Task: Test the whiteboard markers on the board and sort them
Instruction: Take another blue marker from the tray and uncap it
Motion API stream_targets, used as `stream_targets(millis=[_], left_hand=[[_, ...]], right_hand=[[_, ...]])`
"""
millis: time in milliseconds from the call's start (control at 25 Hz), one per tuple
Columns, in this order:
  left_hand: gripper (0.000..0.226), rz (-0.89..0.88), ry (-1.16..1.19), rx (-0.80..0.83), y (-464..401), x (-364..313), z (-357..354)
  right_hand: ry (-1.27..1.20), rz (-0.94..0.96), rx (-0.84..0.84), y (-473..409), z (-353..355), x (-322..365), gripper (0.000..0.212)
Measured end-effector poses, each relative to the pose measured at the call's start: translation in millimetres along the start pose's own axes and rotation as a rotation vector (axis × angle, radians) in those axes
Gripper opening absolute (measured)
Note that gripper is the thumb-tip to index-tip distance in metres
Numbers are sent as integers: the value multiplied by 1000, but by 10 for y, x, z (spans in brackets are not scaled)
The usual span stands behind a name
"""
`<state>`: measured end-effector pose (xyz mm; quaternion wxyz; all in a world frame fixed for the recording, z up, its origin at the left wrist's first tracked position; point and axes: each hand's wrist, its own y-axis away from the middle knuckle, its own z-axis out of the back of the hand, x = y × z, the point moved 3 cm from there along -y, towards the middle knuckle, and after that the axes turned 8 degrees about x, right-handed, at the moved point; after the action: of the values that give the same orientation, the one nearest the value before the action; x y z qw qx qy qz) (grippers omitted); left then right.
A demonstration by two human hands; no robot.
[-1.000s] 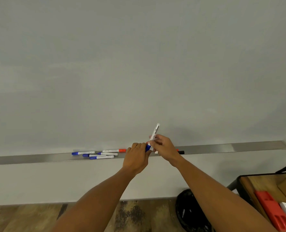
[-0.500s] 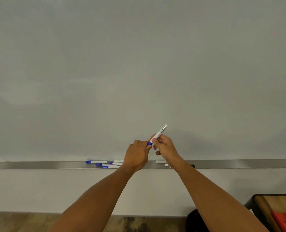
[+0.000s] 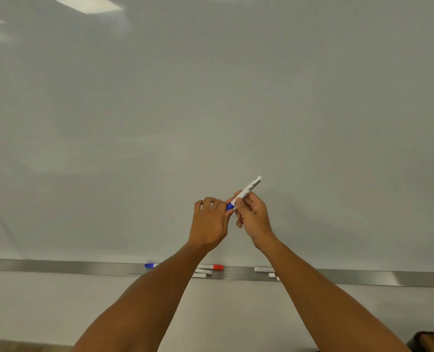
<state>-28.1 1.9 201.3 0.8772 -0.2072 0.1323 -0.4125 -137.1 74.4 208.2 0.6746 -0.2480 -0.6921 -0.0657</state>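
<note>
left hand [image 3: 209,223]: pinching blue cap [image 3: 230,206] | right hand [image 3: 252,216]: gripping white marker [image 3: 247,189] barrel, tilted | whiteboard [image 3: 211,110] behind | spare markers [image 3: 212,267] on metal tray [image 3: 84,267]

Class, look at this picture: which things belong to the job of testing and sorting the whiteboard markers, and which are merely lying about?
Belong to the job:
blue-capped marker, barrel held by the right hand, cap gripped by the left hand
whiteboard
marker tray
red-capped marker and blue-capped tray marker on the tray

Lying about:
dark box, bottom right corner
</note>
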Motion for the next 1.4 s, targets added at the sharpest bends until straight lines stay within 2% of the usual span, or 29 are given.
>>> stream_targets(millis=[160,360,680,720,840,880,1000,1080,1240,1400], left_hand=[[39,-28,-42,-74,-310,66,348],[32,-84,-122,-160,-615,153,734],[27,-174,-160,-223,-919,102,978],[27,-203,-170,-248,-928,103,1010],[39,-361,-276,-252,-790,323,866],[43,-391,-308,-233,-680,468,749],[43,-330,-339,-225,-523,882,541],[40,-311,-339,-265,-609,957,636],[35,-304,-311,-431,-971,1074,1175],[32,-292,-317,-580,-1246,1231,1621]], right_hand=[[-72,84,-194,-176,-231,391,15],[-151,88,-351,-382,-428,760,20],[-246,159,-627,-593,-664,1082,23],[-252,163,-685,-609,-663,1120,25],[-392,217,-1021,-756,-229,1446,25],[-434,301,-1037,-810,-38,1649,22],[-300,573,-902,-854,227,2215,16],[-223,659,-790,-879,158,2385,16],[-226,714,-584,-901,-115,2406,15],[-201,686,-489,-923,-281,2284,15]])
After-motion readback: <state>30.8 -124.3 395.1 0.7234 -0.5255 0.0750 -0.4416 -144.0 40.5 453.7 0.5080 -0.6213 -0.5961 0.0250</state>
